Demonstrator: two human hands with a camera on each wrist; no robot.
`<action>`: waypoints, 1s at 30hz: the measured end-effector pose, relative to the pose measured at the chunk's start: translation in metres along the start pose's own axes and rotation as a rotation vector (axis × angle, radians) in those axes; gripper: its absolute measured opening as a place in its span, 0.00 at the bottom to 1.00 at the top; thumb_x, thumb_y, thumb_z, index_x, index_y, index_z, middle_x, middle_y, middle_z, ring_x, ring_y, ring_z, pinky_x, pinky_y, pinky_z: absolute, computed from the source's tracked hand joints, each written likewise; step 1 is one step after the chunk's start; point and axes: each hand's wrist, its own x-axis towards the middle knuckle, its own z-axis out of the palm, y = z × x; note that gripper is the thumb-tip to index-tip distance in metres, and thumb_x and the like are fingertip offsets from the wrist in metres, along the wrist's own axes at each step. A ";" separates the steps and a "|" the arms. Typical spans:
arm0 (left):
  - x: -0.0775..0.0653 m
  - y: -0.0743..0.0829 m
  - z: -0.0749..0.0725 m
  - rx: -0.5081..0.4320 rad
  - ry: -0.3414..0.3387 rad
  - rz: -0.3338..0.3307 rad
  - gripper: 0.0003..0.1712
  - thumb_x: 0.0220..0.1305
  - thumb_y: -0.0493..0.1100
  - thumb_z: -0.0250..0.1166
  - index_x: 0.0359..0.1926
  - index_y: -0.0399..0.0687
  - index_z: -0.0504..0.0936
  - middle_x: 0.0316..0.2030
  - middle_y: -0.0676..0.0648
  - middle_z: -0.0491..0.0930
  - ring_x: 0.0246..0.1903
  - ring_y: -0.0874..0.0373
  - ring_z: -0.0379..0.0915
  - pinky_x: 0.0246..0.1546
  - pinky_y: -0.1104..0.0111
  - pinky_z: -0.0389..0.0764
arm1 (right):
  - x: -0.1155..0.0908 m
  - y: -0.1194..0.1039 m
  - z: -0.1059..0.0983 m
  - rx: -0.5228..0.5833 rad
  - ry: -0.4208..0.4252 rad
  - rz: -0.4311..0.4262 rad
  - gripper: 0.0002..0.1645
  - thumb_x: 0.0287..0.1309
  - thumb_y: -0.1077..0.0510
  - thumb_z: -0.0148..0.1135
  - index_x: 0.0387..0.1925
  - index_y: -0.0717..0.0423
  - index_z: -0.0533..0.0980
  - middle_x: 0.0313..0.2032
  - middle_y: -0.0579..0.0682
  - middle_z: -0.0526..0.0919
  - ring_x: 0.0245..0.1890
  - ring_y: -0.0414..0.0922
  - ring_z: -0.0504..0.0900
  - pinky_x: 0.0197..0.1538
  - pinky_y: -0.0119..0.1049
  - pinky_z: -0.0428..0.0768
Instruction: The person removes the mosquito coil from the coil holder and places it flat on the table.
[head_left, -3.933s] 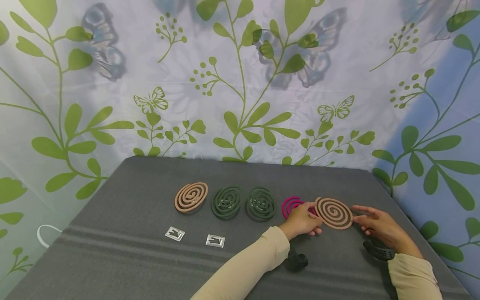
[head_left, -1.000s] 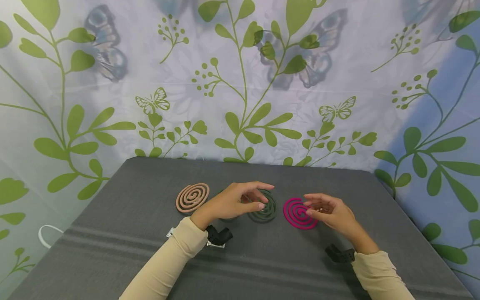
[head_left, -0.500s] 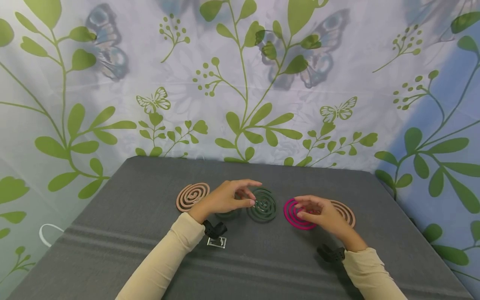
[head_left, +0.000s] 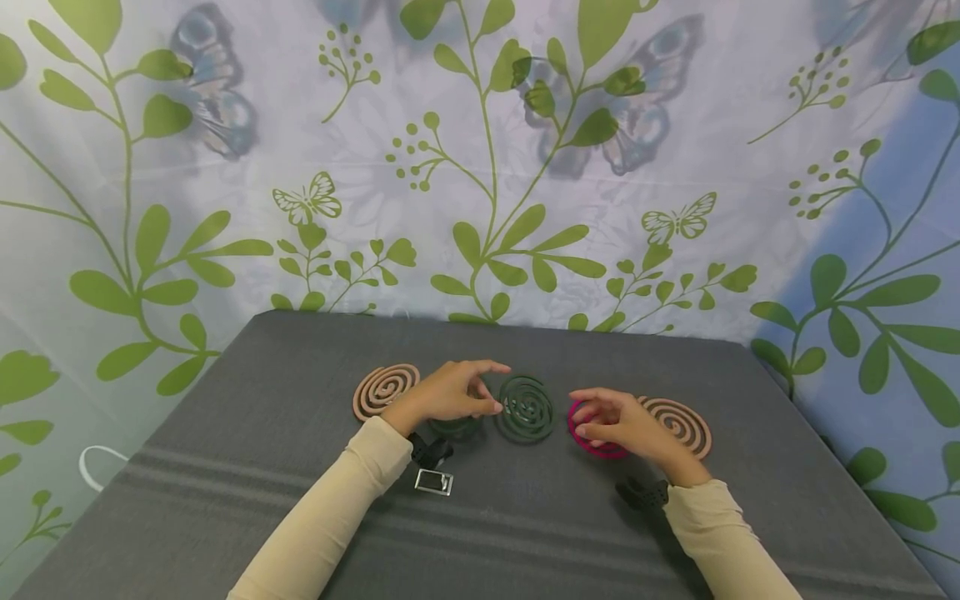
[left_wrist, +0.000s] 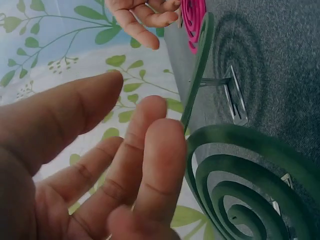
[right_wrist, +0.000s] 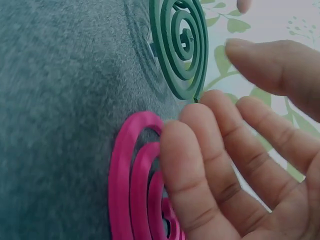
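Two dark green mosquito coils sit raised in the middle of the row. My left hand (head_left: 453,392) hovers over the left green coil (head_left: 456,431), partly hiding it, with its fingertips near the right green coil (head_left: 546,408). In the left wrist view its fingers are loosely bent and hold nothing; a thin metal stand (left_wrist: 241,119) props up the farther green coil. My right hand (head_left: 611,423) is above the pink coil (head_left: 600,451) and covers much of it. The right wrist view shows that hand's palm and bent fingers with nothing in them, beside the pink coil.
A tan coil (head_left: 363,398) is at the row's left end, another tan coil (head_left: 703,433) at its right end. In front lies a small metal stand (head_left: 434,482). The grey table (head_left: 525,533) backs onto a leaf-patterned curtain (head_left: 360,150).
Both hands have come away from the right tan coil, which now lies at the row's right end. They have moved left, the right hand over the pink coil, the left over a green one.
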 end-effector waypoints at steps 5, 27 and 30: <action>0.002 0.000 -0.001 0.000 -0.021 -0.061 0.37 0.76 0.43 0.71 0.80 0.45 0.70 0.36 0.41 0.91 0.29 0.47 0.84 0.31 0.69 0.72 | 0.008 0.000 0.003 0.008 -0.030 0.067 0.38 0.70 0.67 0.70 0.73 0.81 0.65 0.49 0.68 0.87 0.40 0.40 0.89 0.41 0.39 0.89; 0.017 -0.008 0.007 -0.193 -0.109 -0.195 0.37 0.79 0.41 0.67 0.82 0.38 0.65 0.37 0.48 0.92 0.28 0.55 0.88 0.51 0.63 0.86 | 0.028 -0.008 0.019 0.066 -0.023 0.269 0.38 0.71 0.70 0.64 0.75 0.80 0.62 0.38 0.57 0.90 0.29 0.42 0.84 0.31 0.34 0.86; 0.018 -0.008 0.008 -0.195 -0.110 -0.199 0.37 0.79 0.41 0.67 0.82 0.38 0.65 0.37 0.48 0.92 0.27 0.57 0.87 0.46 0.64 0.86 | 0.028 -0.009 0.021 0.075 -0.022 0.272 0.38 0.70 0.70 0.64 0.75 0.81 0.61 0.40 0.58 0.90 0.29 0.42 0.84 0.31 0.34 0.86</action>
